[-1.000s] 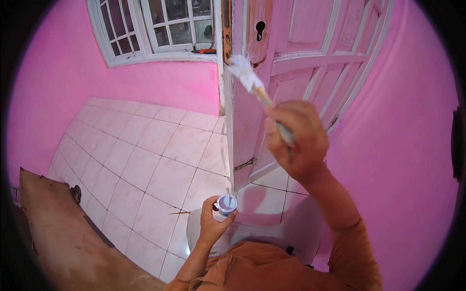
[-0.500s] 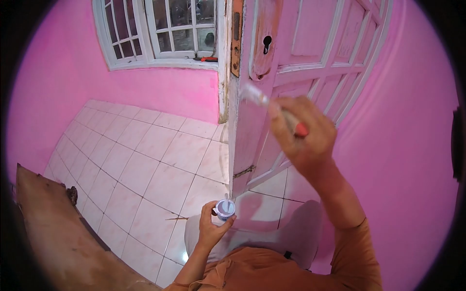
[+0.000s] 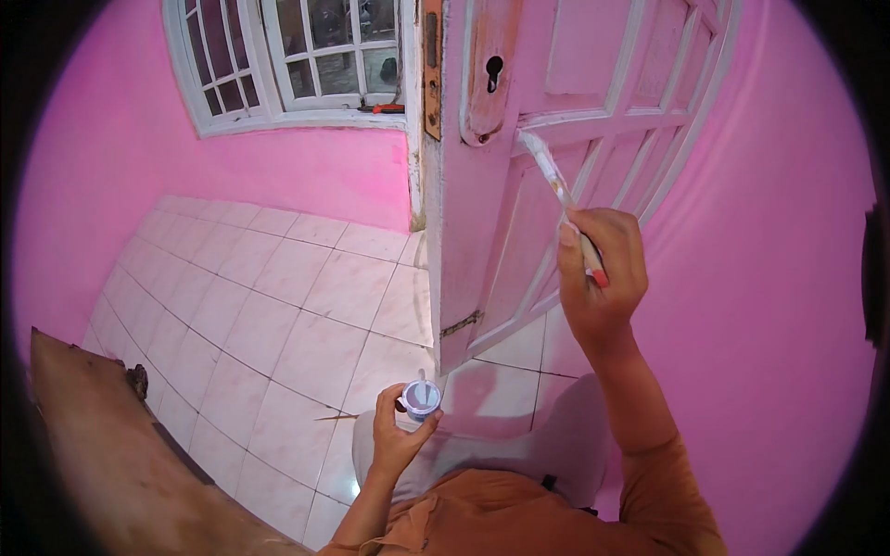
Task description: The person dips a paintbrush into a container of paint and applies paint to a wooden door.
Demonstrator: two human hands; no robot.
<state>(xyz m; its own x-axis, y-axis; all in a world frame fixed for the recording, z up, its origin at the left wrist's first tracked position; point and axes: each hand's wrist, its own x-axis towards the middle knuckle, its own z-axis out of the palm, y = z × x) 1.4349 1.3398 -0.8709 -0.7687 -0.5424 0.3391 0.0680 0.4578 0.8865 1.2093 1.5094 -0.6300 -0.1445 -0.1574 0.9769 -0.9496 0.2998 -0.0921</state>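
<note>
Gripping a brush (image 3: pixel 545 165), the right hand (image 3: pixel 615 255) points it at the door (image 3: pixel 496 199); the left hand (image 3: pixel 395 443) holds a cup (image 3: pixel 423 414) mouth-up, likely against spills.

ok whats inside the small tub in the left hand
Inside the tub held by the left hand, you can see a pale grayish interior with a lighter streak. How deep any contents go, and the bottom beneath them, can't be seen.

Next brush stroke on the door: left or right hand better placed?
Right, I'd say: the right hand grips the brush, its bristles up at the door. The left hand is lower and occupied, holding the small cup.
</note>
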